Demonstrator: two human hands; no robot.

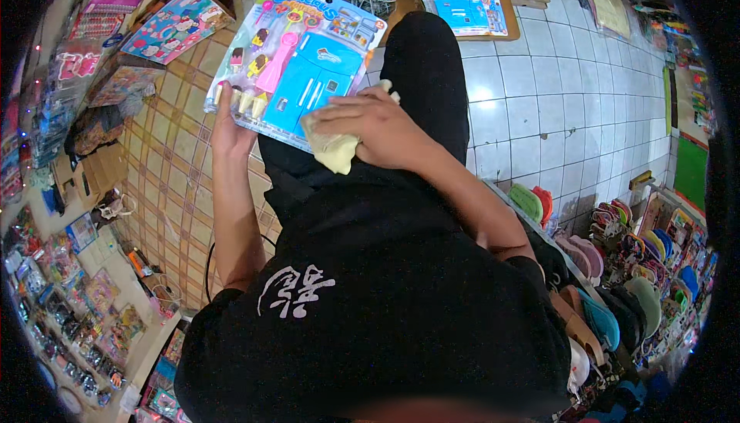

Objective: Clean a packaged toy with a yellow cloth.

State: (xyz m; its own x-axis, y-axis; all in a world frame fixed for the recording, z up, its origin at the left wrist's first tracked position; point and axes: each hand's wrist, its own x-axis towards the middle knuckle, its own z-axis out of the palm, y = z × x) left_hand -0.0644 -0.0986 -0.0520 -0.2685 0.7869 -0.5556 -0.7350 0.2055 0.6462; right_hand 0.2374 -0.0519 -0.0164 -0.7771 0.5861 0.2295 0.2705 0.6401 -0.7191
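A toy set in a blister pack (276,56) is tilted above my lap, showing a blue toy refrigerator (315,79), a pink piece and small toy ice creams on a printed card. My left hand (232,134) grips the pack by its lower left edge, thumb on the front. In my right hand (370,125) is a pale yellow cloth (332,142), pressed against the pack's lower right part. The fingers cover part of the refrigerator's lower corner. One end of the cloth shows above the knuckles.
Another similar toy pack (462,3) lies on a brown board (511,12) beyond my knee. A Hello Kitty box (179,25) stands at the left. Sandals (584,258) hang at the right, and packaged goods (75,307) fill the lower left.
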